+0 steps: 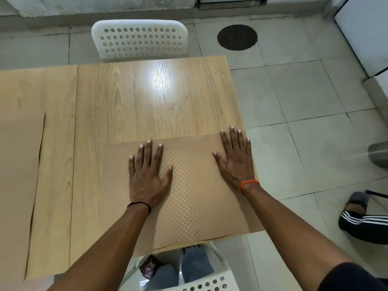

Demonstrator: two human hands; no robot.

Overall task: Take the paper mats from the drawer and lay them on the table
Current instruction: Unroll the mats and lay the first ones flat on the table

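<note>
A brown paper mat with a fine checker pattern lies flat on the wooden table, near its front right corner. My left hand presses on the mat's middle left with straight, spread fingers. My right hand presses flat on the mat's far right corner, its fingertips reaching just past the mat's far edge. A second brown paper mat lies on the adjoining table at the left edge of the view. No drawer is in view.
A white perforated chair stands at the table's far side and another is below me at the near side. Another person's leg and slipper are on the tiled floor at right, near a grey bin.
</note>
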